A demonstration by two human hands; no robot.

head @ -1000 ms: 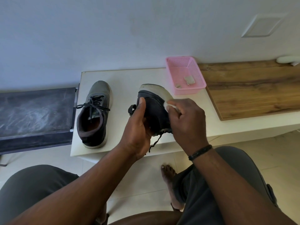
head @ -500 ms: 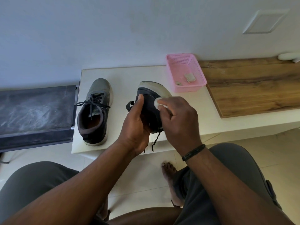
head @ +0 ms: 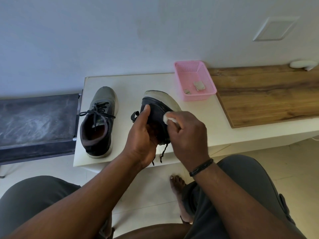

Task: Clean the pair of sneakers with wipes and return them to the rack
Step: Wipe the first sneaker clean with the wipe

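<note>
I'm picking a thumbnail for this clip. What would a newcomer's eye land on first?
The two hands at centre: the left hand grips a dark sneaker tipped on its side, while the right hand rubs a white wipe on it. Next, the pink basket behind, and the other sneaker upright to the left.

Person, head view: bare forearms; black braided wristband (head: 201, 167) on the right wrist; dark grey shorts (head: 241, 195); bare foot (head: 177, 187) at 6 o'clock.
</note>
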